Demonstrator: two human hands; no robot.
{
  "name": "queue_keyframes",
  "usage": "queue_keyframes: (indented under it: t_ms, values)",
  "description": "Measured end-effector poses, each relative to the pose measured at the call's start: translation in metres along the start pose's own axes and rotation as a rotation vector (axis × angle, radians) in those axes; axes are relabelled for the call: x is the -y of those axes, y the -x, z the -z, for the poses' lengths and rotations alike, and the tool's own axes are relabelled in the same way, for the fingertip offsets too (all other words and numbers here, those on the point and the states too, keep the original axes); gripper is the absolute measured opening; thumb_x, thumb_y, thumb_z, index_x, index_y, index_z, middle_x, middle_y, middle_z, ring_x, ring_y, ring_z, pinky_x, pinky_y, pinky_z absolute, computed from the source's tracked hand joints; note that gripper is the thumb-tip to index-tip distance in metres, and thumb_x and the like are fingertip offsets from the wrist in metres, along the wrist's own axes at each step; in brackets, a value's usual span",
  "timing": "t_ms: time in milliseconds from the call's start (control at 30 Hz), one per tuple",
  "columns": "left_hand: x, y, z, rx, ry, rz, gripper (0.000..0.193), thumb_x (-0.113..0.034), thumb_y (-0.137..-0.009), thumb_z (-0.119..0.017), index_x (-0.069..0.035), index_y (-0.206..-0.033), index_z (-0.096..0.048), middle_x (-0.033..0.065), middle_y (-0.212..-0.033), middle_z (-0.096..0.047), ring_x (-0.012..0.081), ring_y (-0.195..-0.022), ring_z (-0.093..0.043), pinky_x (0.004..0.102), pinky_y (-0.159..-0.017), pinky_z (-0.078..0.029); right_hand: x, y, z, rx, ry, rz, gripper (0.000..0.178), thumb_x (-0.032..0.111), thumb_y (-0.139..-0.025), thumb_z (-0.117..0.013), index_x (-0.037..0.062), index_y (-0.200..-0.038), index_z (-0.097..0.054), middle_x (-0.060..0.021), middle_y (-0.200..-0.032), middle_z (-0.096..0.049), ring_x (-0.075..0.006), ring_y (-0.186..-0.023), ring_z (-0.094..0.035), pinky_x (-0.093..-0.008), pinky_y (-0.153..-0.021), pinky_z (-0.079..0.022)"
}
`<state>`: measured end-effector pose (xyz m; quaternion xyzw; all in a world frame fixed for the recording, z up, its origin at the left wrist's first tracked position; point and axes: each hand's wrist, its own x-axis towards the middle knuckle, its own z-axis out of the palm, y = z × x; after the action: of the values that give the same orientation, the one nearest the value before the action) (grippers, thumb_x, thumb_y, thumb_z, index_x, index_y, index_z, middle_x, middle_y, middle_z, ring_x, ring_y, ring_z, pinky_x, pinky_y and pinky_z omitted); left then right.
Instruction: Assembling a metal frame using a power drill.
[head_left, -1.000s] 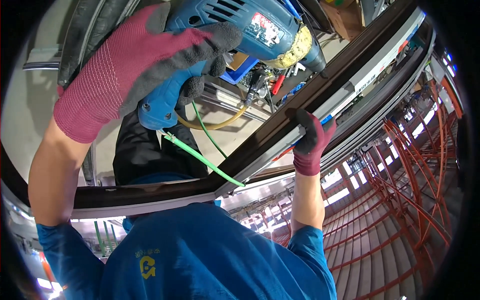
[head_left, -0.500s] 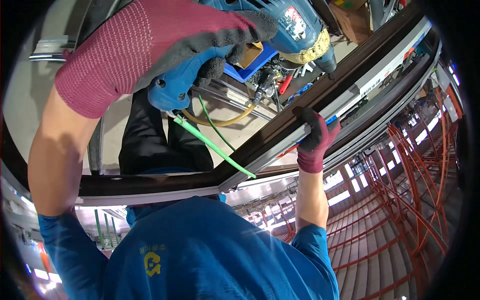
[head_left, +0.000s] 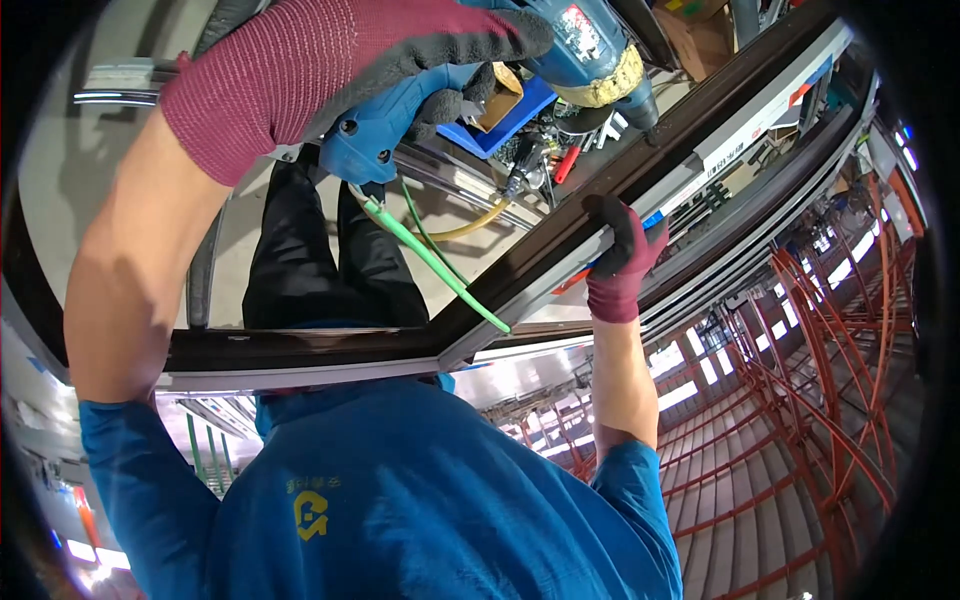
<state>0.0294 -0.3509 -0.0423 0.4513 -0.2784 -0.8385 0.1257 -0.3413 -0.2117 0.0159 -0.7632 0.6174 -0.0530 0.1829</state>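
My left hand (head_left: 300, 75), in a maroon glove with dark grey palm and fingertips, wraps round the handle of a blue power drill (head_left: 588, 48). Worn yellowish wrapping circles the drill's nose. Its tip points down at the dark brown metal frame (head_left: 540, 245); whether it touches cannot be made out. A green cord (head_left: 440, 265) trails from the handle's base across the frame's corner. My right hand (head_left: 628, 250), gloved alike, is closed over the frame's side, next to its pale grey strip. Its fingertips are partly hidden.
Inside the frame, beyond the drill, stand a blue bin (head_left: 500, 125) and a cardboard box (head_left: 697, 40). Loose tools and a red-handled one (head_left: 567, 164) lie near a yellow hose (head_left: 470, 228). Metal profiles (head_left: 120, 85) lie at the left. Red metal racks (head_left: 840, 330) stand at the right.
The drill's handle and my left hand have shifted right and farther from me, while the drill tip has stayed close to the same part of the frame. My right hand keeps its hold on the frame.
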Motion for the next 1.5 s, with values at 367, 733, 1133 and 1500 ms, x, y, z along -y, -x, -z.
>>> queue_keyframes:
  t_ms: [367, 733, 1133, 1500]
  values:
    - [-0.030, 0.008, -0.013, 0.068, 0.202, 0.068, 0.052, -0.027, -0.098, -0.075, 0.001, -0.135, -0.052, 0.0059, -0.099, -0.071, 0.0138, -0.073, -0.067, 0.0253, -0.055, -0.053, 0.014, -0.003, 0.000, -0.088, -0.413, -0.511, 0.020, 0.001, -0.087, -0.059, -0.0010, -0.096, -0.076, -0.0098, -0.087, -0.074, -0.0204, -0.080, -0.071, -0.0308, -0.075, -0.054]
    - [0.016, -0.025, -0.018, 0.228, 0.336, 0.094, 0.053, -0.033, -0.093, -0.079, 0.001, -0.127, -0.056, 0.0103, -0.093, -0.070, 0.0146, -0.069, -0.067, 0.0288, -0.056, -0.056, 0.012, 0.000, 0.000, 0.005, -0.097, -0.312, 0.022, 0.003, -0.093, -0.055, -0.0041, -0.098, -0.074, -0.0106, -0.092, -0.075, -0.0197, -0.086, -0.070, -0.0301, -0.079, -0.054]
    - [-0.011, 0.000, -0.021, -0.146, -0.039, 0.124, 0.077, -0.042, -0.086, -0.085, 0.011, -0.128, -0.048, 0.0081, -0.087, -0.066, 0.0090, -0.066, -0.057, 0.0257, -0.052, -0.048, 0.010, -0.003, -0.001, 0.013, -0.108, -0.281, 0.019, 0.001, -0.085, -0.058, 0.0003, -0.094, -0.075, -0.0078, -0.085, -0.072, -0.0178, -0.076, -0.067, -0.0291, -0.073, -0.051]
    - [-0.007, -0.014, -0.018, 0.152, 0.280, -0.278, 0.068, -0.034, -0.089, -0.084, 0.008, -0.130, -0.050, 0.0102, -0.087, -0.069, 0.0128, -0.064, -0.066, 0.0281, -0.055, -0.053, -0.002, 0.005, -0.003, 0.006, -0.018, -0.219, 0.023, -0.002, -0.085, -0.056, -0.0022, -0.098, -0.075, -0.0100, -0.088, -0.073, -0.0179, -0.080, -0.069, -0.0283, -0.075, -0.053]
